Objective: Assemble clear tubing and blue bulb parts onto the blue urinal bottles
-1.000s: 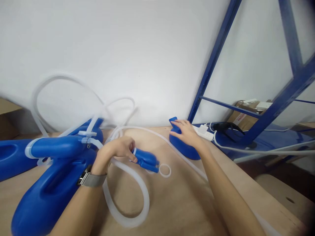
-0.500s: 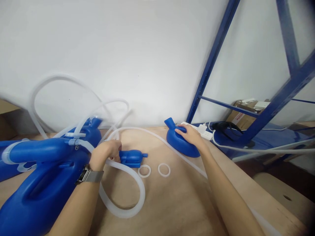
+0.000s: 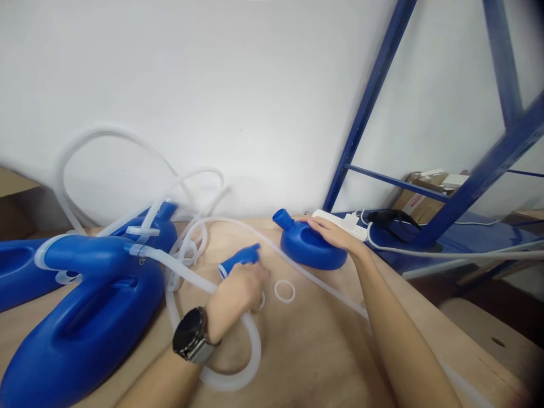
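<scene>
My left hand [image 3: 244,283], with a watch on its wrist, is closed around a small blue fitting [image 3: 241,259] above the table; its fingers are partly hidden. My right hand [image 3: 330,229] rests with its fingers over the top of a blue bottle [image 3: 312,246], whose open spout points up and left. A white ring [image 3: 284,291] lies flat between the hands. Another ring is mostly hidden behind my left hand. A translucent hose [image 3: 250,351] loops under my left forearm.
Large blue bottles [image 3: 80,340] fill the left side, one joined to the hose. More tubing [image 3: 106,133] loops against the wall. A blue metal rack [image 3: 369,102], a white power strip [image 3: 346,222] and a cardboard box [image 3: 419,201] are at the right.
My left hand moved right and turned, lifting and tilting the blue fitting. The right bottle's spout has swung left and towards me, and my right hand now lies flatter on it.
</scene>
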A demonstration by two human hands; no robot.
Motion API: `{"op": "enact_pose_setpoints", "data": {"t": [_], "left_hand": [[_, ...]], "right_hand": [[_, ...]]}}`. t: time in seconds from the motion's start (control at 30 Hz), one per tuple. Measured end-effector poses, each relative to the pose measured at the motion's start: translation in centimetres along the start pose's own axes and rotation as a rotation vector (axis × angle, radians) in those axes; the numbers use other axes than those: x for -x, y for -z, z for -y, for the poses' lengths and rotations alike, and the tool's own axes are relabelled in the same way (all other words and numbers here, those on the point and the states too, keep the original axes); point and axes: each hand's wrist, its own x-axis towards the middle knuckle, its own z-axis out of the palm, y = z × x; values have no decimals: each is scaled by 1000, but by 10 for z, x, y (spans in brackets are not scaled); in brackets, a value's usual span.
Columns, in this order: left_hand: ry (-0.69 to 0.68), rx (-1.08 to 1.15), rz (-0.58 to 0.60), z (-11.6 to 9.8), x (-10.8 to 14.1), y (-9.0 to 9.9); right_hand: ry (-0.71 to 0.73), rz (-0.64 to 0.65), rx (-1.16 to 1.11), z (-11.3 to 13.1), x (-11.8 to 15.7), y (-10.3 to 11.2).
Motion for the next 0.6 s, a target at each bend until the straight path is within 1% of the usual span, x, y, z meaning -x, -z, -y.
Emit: {"op": "enact_pose_setpoints", "data": {"t": [0.03, 0.1, 0.17, 0.27, 0.37, 0.43, 0.5, 0.6], "left_hand": [[10, -28, 26, -6, -3, -10], [42, -84, 49, -12, -8, -27], [54, -123, 25, -10, -10, -39], [38, -157, -30, -4, -8, -49], [-8, -165, -65, 1, -7, -54], [-47, -158, -74, 2, -8, -54], [-83, -145, -68, 3, -11, -51], [-125, -122, -35, 3, -14, -40]], "right_hand": [[-9, 1, -2, -2, 1, 1], [-38, -8, -2, -7, 2, 4], [-68, -17, -2, -13, 2, 6], [-92, -3, 9, -20, 1, 7], [-85, 30, 37, -19, 2, 8], [-69, 55, 54, -15, 4, 9], [-55, 81, 71, -11, 7, 10], [-41, 113, 92, -5, 10, 12]]}}
